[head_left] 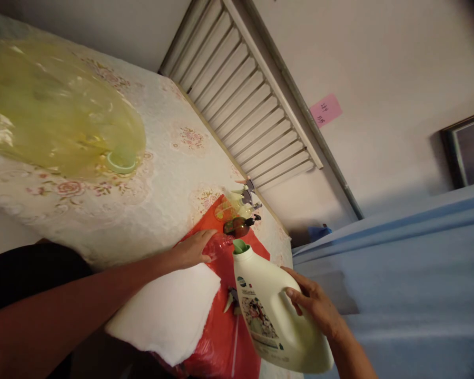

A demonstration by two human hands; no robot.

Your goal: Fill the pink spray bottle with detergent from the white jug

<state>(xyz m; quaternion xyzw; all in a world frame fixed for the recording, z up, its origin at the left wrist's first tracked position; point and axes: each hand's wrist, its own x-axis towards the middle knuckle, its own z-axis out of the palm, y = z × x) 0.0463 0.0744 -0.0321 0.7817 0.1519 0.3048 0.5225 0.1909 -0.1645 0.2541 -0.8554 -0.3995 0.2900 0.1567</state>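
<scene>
My right hand (310, 300) grips the handle of a large pale green detergent jug (276, 316), which has a printed label. A green spout (240, 246) shows in the jug's open mouth, close to the neck of a clear plastic bottle (218, 247). Around that bottle the fingers of my left hand (191, 249) are closed. The bottle looks reddish against the red sheet (213, 337) beneath; whether it holds liquid I cannot tell. Beside it lies a dark spray bottle (239, 226). Partly behind the jug is a loose spray trigger head (232, 300).
Several more spray bottles (237, 202) stand by the wall, beyond the dark one. White paper towel (169, 310) lies under my left forearm. A yellow plastic bag (59, 110) rests on the floral tablecloth (166, 152). A radiator (245, 89) and blue fabric (411, 273) border the table.
</scene>
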